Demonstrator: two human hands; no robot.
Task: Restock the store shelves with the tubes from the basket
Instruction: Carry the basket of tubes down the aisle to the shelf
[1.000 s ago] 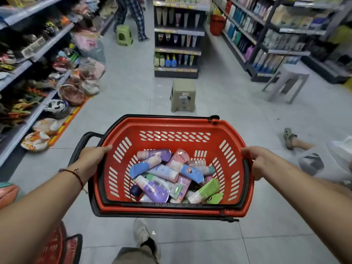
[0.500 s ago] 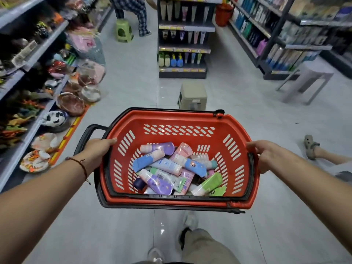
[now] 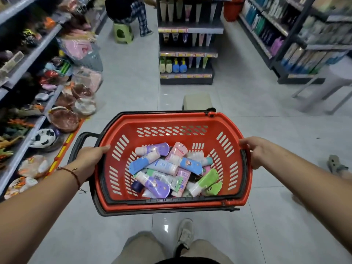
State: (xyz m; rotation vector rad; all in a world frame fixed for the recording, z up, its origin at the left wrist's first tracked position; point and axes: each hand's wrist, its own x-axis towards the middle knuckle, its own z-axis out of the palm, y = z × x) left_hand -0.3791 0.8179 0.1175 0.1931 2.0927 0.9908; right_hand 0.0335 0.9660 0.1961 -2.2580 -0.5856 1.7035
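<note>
A: Basket point(image 3: 171, 122) first: how is it held?

B: By both short ends. The left hand point(image 3: 91, 159) curls over the left rim, fingertips hooking inside the red wall; the right hand point(image 3: 254, 151) grips the right rim the same way, thumb out of sight.

A: So neither hand is free for a tube.

B: No. The tubes point(image 3: 171, 168) lie in a loose heap on the basket floor, between the two hands and lower than both, a little nearer the right hand. None touches either hand.

A: And the step in hand?

B: Carrying, I'd judge, toward the shelf point(image 3: 187, 52) dead ahead of the hands, well apart from them, where upright tubes show in rows.

A: How to do it well?

B: Keep the rim level so the heap doesn't slide to one end. Mind the stool point(image 3: 197, 101) just beyond the far rim; it sits in the path, so steer round it or set the basket on it. Then let go with one hand only once the basket is resting on something, since a one-ended hold would likely tip it.

A: Which tube first?

B: One from the top of the heap, say the purple one point(image 3: 155, 148) at the far left.
</note>
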